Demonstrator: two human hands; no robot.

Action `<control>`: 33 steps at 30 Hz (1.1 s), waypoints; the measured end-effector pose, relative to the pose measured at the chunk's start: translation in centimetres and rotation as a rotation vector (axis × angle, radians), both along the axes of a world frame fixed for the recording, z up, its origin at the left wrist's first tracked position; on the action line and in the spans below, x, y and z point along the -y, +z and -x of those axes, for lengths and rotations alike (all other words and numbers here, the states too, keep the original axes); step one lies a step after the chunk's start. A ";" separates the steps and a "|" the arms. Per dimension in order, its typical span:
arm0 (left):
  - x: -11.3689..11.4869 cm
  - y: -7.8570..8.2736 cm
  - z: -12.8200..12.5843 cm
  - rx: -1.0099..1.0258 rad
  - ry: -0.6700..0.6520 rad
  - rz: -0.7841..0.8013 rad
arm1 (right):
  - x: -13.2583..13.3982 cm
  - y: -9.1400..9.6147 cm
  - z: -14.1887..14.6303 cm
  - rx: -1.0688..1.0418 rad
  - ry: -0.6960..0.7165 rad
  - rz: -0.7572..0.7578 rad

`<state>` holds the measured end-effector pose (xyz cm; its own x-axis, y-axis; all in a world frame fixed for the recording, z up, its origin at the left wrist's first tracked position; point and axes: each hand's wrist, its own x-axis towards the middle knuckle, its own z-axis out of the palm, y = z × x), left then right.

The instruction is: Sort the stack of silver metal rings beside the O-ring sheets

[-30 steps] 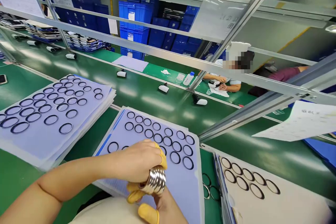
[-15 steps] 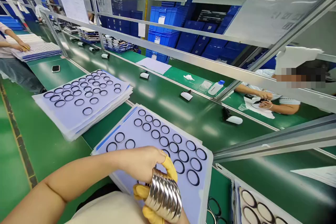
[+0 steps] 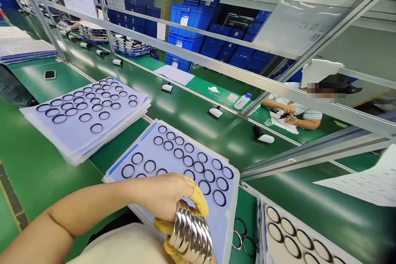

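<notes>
Two hands are working close together over a lilac sheet (image 3: 229, 214) on a green belt (image 3: 192, 136), w/ a stack of silver rings (image 3: 190, 233) bunched between them near the sheet's lower edge. L hand (image 3: 163, 196) is curling over the top of the stack, fingers closed, w/ one yellow finger cot (image 3: 199, 202) pressing on its far side, so it's clearly gripping. R hand (image 3: 198, 255) is mostly hidden behind the stack; two yellow cots (image 3: 162, 226) are poking out beneath it, so it looks to be bracing the rings, but can't tell how tight or how far open.

Step in hand looks like handling the silver rings over the sheet, w/ black rings (image 3: 204, 187) sitting in rows on it, none held. Next move calls for keeping the stack squared up and the cots clear of those rows.

Around them, a 2nd pile of sheets (image 3: 71, 132) is lying to the left, a white card (image 3: 297, 214) w/ more rings is lying to the right, and loose rings (image 3: 240, 227) are lying on the belt btw the sheet and card. Further off, a co-worker (image 3: 291, 113) is working across the line, w/ blue crates (image 3: 185, 20) standing behind.
</notes>
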<state>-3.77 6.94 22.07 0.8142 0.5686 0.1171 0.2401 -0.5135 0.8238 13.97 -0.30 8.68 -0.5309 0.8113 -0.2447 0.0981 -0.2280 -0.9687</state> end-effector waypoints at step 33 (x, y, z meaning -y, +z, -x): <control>3.0 -3.7 6.5 0.129 -0.299 0.433 | 0.4 9.9 3.2 -0.010 -0.005 -0.124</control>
<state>-10.24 3.97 18.33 0.9424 0.3327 0.0334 0.0183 -0.1511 0.9884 10.76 -0.67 18.57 -0.5287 0.8376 -0.1374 0.0878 -0.1070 -0.9904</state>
